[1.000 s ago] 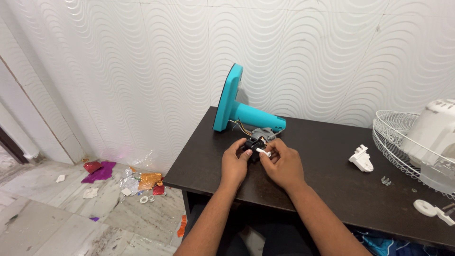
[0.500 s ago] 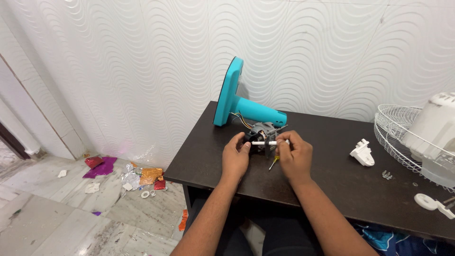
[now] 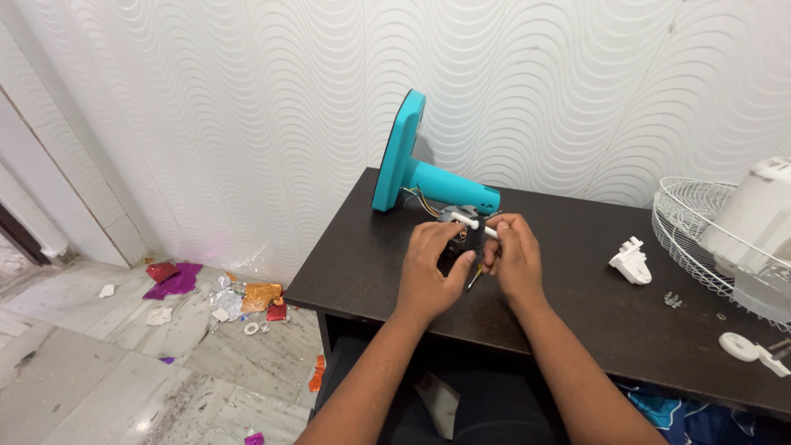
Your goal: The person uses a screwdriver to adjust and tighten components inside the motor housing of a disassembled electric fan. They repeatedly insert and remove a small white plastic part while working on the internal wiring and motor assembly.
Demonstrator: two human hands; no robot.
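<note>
A teal fan stand [image 3: 412,165] lies on its side on the dark table [image 3: 577,305], with coloured wires running from its neck to a small grey and black motor part [image 3: 459,224]. My left hand [image 3: 430,268] grips that motor part from the left. My right hand [image 3: 512,255] pinches a short white rod [image 3: 474,224] that sticks out of the part. A thin yellow-handled tool [image 3: 473,278] shows under my right palm.
A white wire fan guard [image 3: 688,231] and a white motor housing [image 3: 754,222] stand at the right. A white plastic clip [image 3: 630,259], small screws [image 3: 673,300] and another white piece [image 3: 746,348] lie on the table. Foil scraps [image 3: 222,297] litter the floor at left.
Both hands have stayed on the motor part. My right hand has shifted up onto the white rod, which now points up and to the left.
</note>
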